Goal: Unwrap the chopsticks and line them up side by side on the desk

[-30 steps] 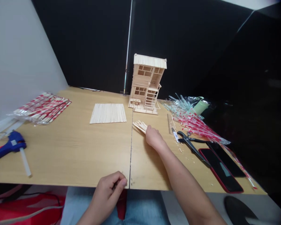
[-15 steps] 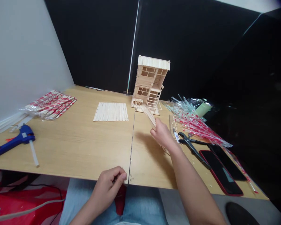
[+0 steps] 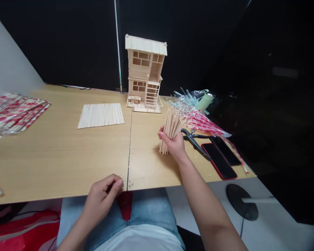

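My right hand point(image 3: 176, 144) is wrapped around a bundle of thin wooden sticks point(image 3: 172, 120). The bundle stands nearly upright over the right part of the table, its tops fanning out. At the table's front edge, my left hand point(image 3: 104, 191) rests in a loose fist, and nothing shows in it. Beyond the bundle stands a two-storey model house point(image 3: 145, 73) built of sticks, with a roof, a ladder-like stair and a tiny table with chairs in front. A flat panel of sticks laid side by side point(image 3: 101, 115) lies left of the house.
Wrapped chopsticks point(image 3: 21, 109) lie at the far left. To the right are red-tipped packaged sticks point(image 3: 204, 122), clear plastic wrappers point(image 3: 186, 99), a pale green roll point(image 3: 205, 103), dark-handled pliers or cutters point(image 3: 196, 144) and two phones point(image 3: 218, 161). A seam point(image 3: 129, 150) divides the table.
The stick bundle in my right hand has turned from pointing forward to nearly upright. My left hand stays curled by the edge. The view has shifted right and down.
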{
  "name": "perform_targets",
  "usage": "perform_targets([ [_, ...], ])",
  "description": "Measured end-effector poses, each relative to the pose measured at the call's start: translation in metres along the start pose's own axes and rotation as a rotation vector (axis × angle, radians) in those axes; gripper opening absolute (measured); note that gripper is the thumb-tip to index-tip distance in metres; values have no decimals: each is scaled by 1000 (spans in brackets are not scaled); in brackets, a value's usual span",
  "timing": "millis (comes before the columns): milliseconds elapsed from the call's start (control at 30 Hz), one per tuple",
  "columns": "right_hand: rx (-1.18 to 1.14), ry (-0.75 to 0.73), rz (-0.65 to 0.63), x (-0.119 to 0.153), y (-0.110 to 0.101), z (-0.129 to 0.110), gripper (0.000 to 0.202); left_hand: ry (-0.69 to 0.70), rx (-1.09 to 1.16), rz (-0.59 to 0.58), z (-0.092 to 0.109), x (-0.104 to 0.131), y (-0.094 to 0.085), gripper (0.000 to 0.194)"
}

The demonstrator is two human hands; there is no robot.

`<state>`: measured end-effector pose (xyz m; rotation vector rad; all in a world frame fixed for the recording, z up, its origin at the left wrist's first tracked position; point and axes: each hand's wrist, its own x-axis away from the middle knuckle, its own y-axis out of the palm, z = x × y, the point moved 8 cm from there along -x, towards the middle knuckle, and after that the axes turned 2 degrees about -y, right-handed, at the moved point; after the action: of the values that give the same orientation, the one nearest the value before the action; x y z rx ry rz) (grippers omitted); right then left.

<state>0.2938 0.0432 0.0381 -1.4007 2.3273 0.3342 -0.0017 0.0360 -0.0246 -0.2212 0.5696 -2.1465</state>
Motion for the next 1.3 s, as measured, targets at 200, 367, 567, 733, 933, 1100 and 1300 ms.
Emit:
perform_targets([
  [200,56,-17,-2,-1,-5,-8,18,13,-16,27,4,-1,-4,43],
  [367,106,57,-96,1,2,3,25,18,-6,25,5,-1,-4,43],
  [567,78,61,-47,0,6,3,35,5,13,7,1,-2,-3,44],
  [733,-19,67,-182,12,30,-3,35,-5,54,-9,-4,-3,0,45],
  [933,-189,176,-182,30,50,-2,34,-5,98,55,10,-12,-7,37],
  [1100,-418,200,-446,49,104,-27,32,120,115,91,37,-38,-10,64],
  [1300,-485,220,-769,60,167,-43,42,78,314,-60,36,-56,-6,54],
])
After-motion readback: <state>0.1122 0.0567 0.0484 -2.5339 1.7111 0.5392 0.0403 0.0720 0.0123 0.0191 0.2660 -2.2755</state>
